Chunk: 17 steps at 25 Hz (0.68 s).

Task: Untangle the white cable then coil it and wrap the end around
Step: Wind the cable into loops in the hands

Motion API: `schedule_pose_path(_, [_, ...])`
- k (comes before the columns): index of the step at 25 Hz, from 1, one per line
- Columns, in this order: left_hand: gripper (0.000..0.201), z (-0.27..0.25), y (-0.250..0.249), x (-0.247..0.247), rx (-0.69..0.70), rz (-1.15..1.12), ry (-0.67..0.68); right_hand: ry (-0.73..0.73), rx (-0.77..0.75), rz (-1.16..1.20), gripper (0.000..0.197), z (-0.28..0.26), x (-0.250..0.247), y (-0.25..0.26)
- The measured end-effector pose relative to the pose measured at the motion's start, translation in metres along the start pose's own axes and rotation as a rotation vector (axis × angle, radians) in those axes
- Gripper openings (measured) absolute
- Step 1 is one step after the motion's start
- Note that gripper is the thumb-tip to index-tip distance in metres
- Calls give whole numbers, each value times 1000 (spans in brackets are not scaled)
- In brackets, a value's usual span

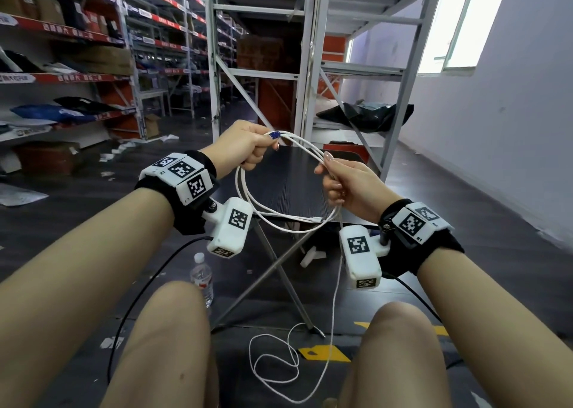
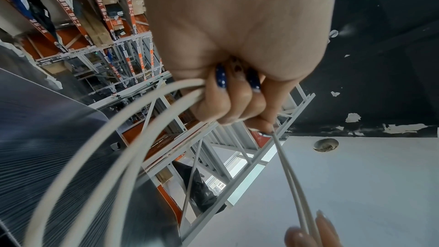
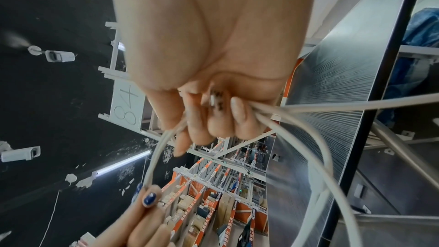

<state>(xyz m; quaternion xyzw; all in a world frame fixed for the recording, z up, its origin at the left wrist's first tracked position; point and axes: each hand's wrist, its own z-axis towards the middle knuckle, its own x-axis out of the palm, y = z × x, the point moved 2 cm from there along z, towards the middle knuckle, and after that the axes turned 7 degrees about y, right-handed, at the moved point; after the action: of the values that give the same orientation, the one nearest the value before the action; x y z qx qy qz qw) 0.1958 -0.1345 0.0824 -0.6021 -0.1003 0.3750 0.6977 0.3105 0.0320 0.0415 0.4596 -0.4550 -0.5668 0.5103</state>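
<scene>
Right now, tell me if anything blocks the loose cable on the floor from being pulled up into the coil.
Nothing visible does. The left hand and right hand grip the coil; the tail hangs free past the table leg to loose loops on the floor.

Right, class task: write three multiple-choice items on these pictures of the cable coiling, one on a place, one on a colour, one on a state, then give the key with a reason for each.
1. Where does the loose tail of the white cable lie?
A. on the floor between the knees
B. on the black table top
C. on a shelf

2. What colour is the thumbnail of the left hand?
A. red
B. dark blue
C. green

3. How does the right hand stand?
A. open and idle
B. flat on the table
C. gripping the coil's strands

Key: 1 A, the head view shows the tail curled on the dark floor; 2 B, the nail is dark blue; 3 C, its fingers curl round the strands in the right wrist view.
</scene>
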Motion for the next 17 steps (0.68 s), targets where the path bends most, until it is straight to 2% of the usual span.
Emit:
schedule_pose_path(9, [27,0,3,-4,25,-104,-2,39,-46,-51,17,-4,0,-6])
schedule_pose_path(15, [29,-3,9,-2,22,-167,-20,-50,-14,-73,39,-1,1,-5])
schedule_pose_path(17, [29,-4,11,-1,23,-187,-23,-79,-18,-97,40,0,0,-3])
